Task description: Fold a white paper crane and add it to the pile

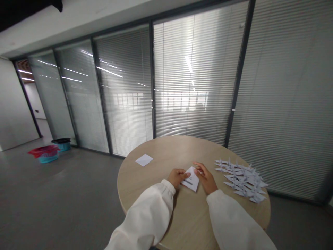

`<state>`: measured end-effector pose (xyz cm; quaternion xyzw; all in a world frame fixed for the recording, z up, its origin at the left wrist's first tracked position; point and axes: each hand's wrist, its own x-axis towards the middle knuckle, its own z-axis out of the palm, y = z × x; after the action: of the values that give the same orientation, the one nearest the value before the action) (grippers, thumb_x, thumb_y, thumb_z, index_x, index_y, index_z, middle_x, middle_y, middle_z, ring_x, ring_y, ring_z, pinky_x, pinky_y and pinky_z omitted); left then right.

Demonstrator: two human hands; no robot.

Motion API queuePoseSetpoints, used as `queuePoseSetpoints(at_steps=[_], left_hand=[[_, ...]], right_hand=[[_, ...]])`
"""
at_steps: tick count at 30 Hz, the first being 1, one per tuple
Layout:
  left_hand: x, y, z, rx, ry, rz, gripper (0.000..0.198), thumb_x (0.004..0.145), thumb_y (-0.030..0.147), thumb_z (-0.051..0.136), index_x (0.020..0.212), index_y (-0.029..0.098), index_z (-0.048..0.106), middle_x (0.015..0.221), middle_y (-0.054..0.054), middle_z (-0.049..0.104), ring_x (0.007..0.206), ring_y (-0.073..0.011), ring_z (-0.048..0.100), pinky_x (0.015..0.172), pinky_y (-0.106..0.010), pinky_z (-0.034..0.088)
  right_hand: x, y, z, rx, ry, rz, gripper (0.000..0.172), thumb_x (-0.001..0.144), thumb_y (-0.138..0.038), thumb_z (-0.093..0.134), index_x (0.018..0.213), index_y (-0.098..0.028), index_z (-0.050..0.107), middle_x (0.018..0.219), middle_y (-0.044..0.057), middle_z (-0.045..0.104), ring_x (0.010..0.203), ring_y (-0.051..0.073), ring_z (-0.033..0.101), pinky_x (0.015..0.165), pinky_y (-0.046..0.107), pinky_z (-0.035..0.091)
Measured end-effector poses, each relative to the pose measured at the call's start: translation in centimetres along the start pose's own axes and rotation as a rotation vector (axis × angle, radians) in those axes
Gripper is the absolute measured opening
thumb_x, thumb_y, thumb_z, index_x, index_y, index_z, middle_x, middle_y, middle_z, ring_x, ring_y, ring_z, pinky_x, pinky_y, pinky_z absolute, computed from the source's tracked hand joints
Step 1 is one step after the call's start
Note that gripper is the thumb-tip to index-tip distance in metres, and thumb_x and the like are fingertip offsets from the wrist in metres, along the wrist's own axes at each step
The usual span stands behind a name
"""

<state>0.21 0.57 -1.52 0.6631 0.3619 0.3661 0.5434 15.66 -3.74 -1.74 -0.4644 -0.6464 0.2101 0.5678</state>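
Note:
Both my hands rest on a round light-wood table point(166, 152), with white sleeves reaching in from the bottom of the view. My left hand point(177, 177) and my right hand point(206, 177) pinch opposite sides of a folded white paper point(191, 180) printed with a small barcode. Beyond my left hand lies a flat white paper square point(144, 160), not touching anything. To the right of my right hand, several folded paper cranes sit in a loose heap point(241, 180).
Behind the table stands a glass partition point(125, 104) with grey slatted blinds. On the grey floor at the left are a red-topped blue basket point(45, 154) and a blue bin with a black rim point(61, 144). A doorway opening point(32, 100) lies at the far left.

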Motion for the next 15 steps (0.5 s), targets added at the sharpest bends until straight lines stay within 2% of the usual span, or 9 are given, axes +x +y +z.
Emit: queuePoseSetpoints(at_steps=[3, 6, 9, 15], left_hand=[[0.38, 0.07, -0.30, -0.070, 0.148, -0.017, 0.041, 0.052, 0.050, 0.062, 0.061, 0.010, 0.059, 0.051, -0.003, 0.059, 0.045, -0.0128, 0.053, 0.042, -0.022, 0.040], [0.79, -0.02, -0.62, -0.206, 0.229, -0.038, 0.040, 0.050, 0.049, 0.064, 0.062, 0.011, 0.056, 0.053, -0.003, 0.059, 0.049, -0.0144, 0.056, 0.045, -0.024, 0.044], [0.99, -0.07, -0.78, -0.296, 0.249, -0.051, 0.039, 0.050, 0.046, 0.066, 0.066, 0.013, 0.054, 0.056, -0.002, 0.060, 0.052, -0.0157, 0.058, 0.048, -0.027, 0.047], [0.86, 0.10, -0.78, -0.278, 0.238, -0.060, 0.037, 0.052, 0.045, 0.064, 0.069, 0.013, 0.055, 0.059, -0.002, 0.061, 0.052, -0.0155, 0.058, 0.047, -0.027, 0.047]], right_hand=[[-0.12, -0.31, -0.05, 0.014, -0.026, -0.090, 0.035, 0.078, -0.035, 0.040, 0.109, -0.022, 0.048, 0.102, 0.006, 0.052, 0.091, 0.018, 0.050, 0.070, 0.026, 0.045], [-0.25, -0.38, -0.09, -0.034, -0.076, -0.163, 0.027, 0.077, -0.032, 0.042, 0.099, -0.024, 0.056, 0.105, 0.006, 0.048, 0.099, 0.019, 0.045, 0.075, 0.028, 0.044], [-0.31, -0.13, -0.02, -0.057, -0.129, -0.188, 0.023, 0.075, -0.030, 0.045, 0.093, -0.026, 0.060, 0.105, 0.005, 0.047, 0.101, 0.019, 0.043, 0.077, 0.029, 0.044], [-0.33, 0.21, 0.24, -0.045, -0.155, -0.153, 0.017, 0.070, -0.030, 0.054, 0.084, -0.026, 0.063, 0.104, 0.004, 0.047, 0.100, 0.019, 0.044, 0.077, 0.031, 0.043]])
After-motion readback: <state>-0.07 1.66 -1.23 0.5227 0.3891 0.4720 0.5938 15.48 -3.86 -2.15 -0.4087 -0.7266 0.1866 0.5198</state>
